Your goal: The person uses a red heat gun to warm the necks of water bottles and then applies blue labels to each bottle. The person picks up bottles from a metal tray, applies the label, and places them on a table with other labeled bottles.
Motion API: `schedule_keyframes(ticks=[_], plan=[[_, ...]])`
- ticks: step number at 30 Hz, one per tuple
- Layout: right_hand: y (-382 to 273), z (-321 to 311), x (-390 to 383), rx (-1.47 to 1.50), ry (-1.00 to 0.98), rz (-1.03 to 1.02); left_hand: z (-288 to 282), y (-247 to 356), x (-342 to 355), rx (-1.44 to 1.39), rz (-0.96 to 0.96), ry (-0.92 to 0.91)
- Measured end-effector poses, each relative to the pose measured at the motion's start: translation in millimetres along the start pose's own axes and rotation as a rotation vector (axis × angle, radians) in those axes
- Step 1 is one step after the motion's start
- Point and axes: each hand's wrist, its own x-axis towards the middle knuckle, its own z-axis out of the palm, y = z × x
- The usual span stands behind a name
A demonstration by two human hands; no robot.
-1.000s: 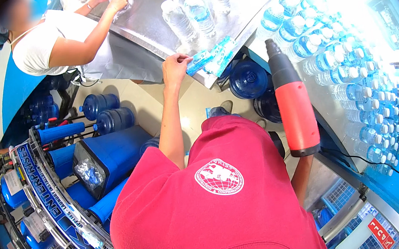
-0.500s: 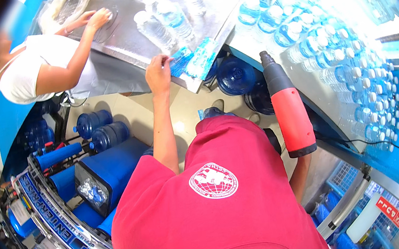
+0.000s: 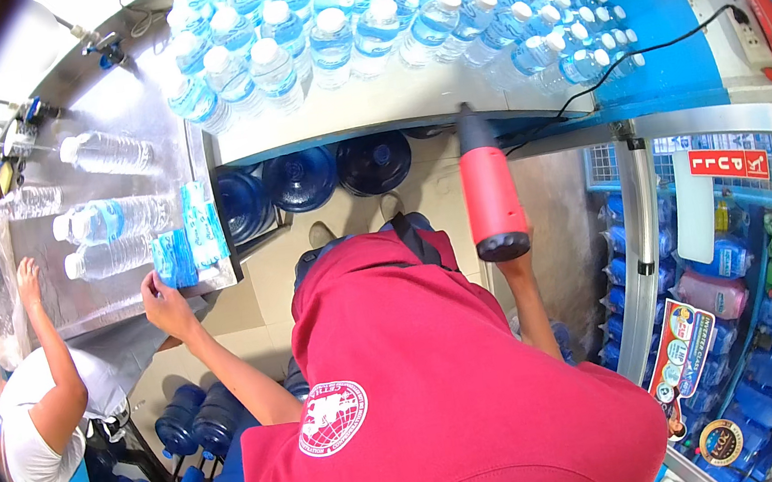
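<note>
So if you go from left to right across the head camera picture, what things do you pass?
Another person's arm → the lying water bottles on the metal table → the stack of blue labels at the left hand → the big blue jugs → the red heat gun in the right hand → the shelf of coloured bottles.

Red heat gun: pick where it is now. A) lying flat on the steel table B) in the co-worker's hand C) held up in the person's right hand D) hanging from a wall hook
C: the red heat gun stands over the right hand, nozzle toward the upright water bottles, while the left hand touches the blue label stack at the steel table edge.
</note>
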Motion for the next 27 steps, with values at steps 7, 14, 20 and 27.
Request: schedule_keyframes(ticks=[7, 14, 20, 27], plan=[[18.4, -9.2, 33.1, -0.186, 0.303, -0.005, 4.7, 0.0, -0.5, 0.048, 0.174, 0.158], [-16.3, 49.1, 57.0, -0.385, 0.051, 0.120, -4.4, 20.9, -4.6, -0.009, 0.162, 0.193], [-15.1, 125.7, 90.9, -0.374, 0.084, 0.066, -11.6, 25.8, -9.8, -0.019, 0.095, 0.186], [-13.2, 175.2, 125.7, -0.282, 0.201, 0.114, -15.5, 21.5, -16.5, 0.004, 0.178, 0.152]])
